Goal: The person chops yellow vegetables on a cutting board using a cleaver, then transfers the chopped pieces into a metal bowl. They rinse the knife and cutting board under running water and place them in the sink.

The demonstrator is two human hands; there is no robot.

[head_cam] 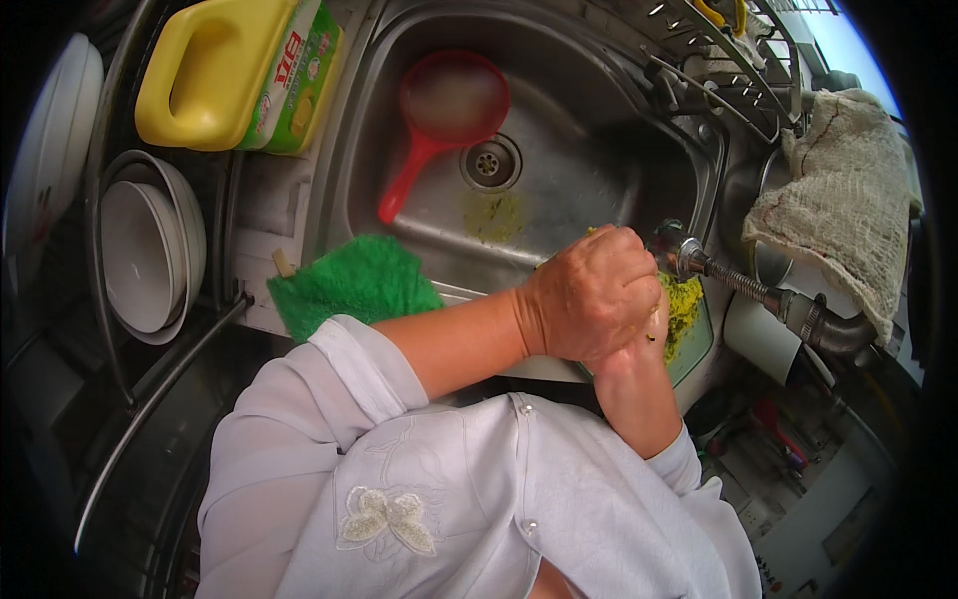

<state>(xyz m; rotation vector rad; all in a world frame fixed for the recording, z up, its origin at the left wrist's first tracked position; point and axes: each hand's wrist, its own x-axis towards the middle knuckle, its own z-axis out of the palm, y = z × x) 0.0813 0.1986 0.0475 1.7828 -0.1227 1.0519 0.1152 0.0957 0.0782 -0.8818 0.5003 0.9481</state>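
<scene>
My left hand point(599, 292) is clasped over my right hand point(636, 341) above the near right rim of a stainless steel sink point(569, 172). Yellow-green bits of chopped vegetable show at the fingers and on the right wrist; whatever lies between the palms is mostly hidden. Just beyond the right hand, a heap of the same chopped vegetable point(682, 311) rests on a pale green tray or board point(700, 348). In the sink a red plastic dipper point(415, 168) holds cloudy liquid, beside the drain point(488, 163). Yellow-green residue point(492, 217) lies on the sink floor.
A flexible faucet hose point(737, 278) reaches in close to the hands from the right. A green cloth point(359, 288) lies on the near left counter. Behind it stand a yellow detergent jug point(202, 75) and a rack with white bowls point(142, 254). A beige cloth point(838, 202) hangs at right.
</scene>
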